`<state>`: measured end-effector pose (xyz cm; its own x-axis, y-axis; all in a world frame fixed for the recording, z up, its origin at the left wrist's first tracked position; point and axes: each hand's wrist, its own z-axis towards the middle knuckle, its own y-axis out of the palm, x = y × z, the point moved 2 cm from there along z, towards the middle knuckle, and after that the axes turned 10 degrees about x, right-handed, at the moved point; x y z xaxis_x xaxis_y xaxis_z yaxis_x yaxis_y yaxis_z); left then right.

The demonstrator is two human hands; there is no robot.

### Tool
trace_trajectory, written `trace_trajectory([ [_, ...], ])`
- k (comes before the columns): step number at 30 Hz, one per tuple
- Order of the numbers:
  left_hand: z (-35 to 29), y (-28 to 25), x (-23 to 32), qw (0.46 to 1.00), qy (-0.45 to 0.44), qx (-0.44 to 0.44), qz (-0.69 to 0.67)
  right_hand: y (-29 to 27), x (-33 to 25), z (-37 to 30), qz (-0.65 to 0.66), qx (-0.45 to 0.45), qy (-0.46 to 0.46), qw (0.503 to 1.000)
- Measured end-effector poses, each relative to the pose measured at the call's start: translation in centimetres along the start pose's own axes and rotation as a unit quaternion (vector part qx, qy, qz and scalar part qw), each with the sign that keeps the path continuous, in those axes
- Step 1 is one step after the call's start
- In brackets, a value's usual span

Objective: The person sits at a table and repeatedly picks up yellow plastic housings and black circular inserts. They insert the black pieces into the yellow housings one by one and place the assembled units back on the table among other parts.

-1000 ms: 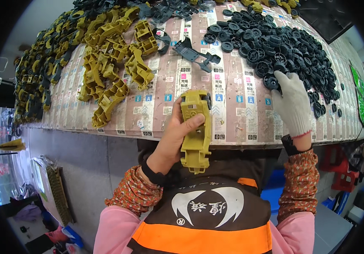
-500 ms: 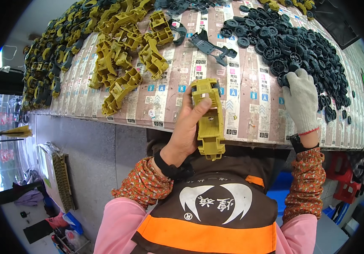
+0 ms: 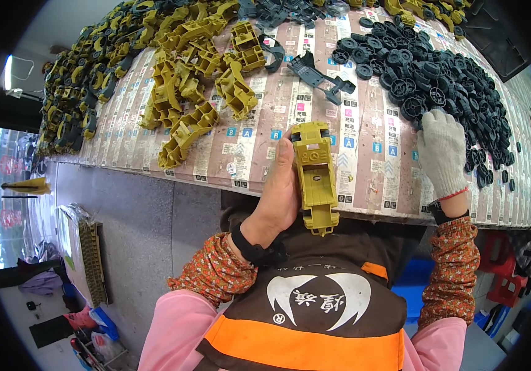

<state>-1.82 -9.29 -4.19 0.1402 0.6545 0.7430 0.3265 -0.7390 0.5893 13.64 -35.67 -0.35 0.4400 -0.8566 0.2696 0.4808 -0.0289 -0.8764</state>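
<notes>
While the left hand (image 3: 281,195) has its fingers round a yellow toy car (image 3: 318,185), the right hand (image 3: 443,151) touches black wheels (image 3: 449,77), far right; I can't tell if its fingers pinch any.

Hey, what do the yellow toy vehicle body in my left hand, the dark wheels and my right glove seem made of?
Toy vehicle body: probably satin molded plastic, judging by its crisp edges. Dark wheels: likely hard, low-sheen plastic, given the molded spokes; rubber possible. Glove: matte knit fabric, perhaps cotton, from its soft, textured surface.
</notes>
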Motion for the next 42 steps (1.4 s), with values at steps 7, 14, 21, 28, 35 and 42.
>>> trace_trajectory([
  [7,0.4,-1.3,-0.7,0.998,-0.028,-0.042,-0.031,-4.3,-0.7,-0.5,0.133,0.184,0.022,0.974],
  [14,0.3,-0.5,-0.6,0.998,0.014,0.043,-0.036,-8.2,-7.9,-5.5,0.662,-0.16,0.204,0.703],
  [21,0.0,0.7,0.2,0.992,0.076,0.094,-0.027,-6.7,-12.1,-9.0,0.718,-0.201,0.336,0.575],
  [28,-0.5,0.6,0.0,0.996,0.049,0.058,-0.035,-6.8,-13.5,-8.8,0.719,-0.162,0.348,0.579],
  [35,-0.8,0.7,-0.5,0.994,0.075,0.064,-0.039,-7.9,-14.0,-8.6,0.681,-0.121,0.273,0.669],
  [42,-0.6,0.8,-0.3,0.995,0.065,0.067,-0.041,-6.9,-13.8,-8.4,0.691,-0.169,0.381,0.59],
])
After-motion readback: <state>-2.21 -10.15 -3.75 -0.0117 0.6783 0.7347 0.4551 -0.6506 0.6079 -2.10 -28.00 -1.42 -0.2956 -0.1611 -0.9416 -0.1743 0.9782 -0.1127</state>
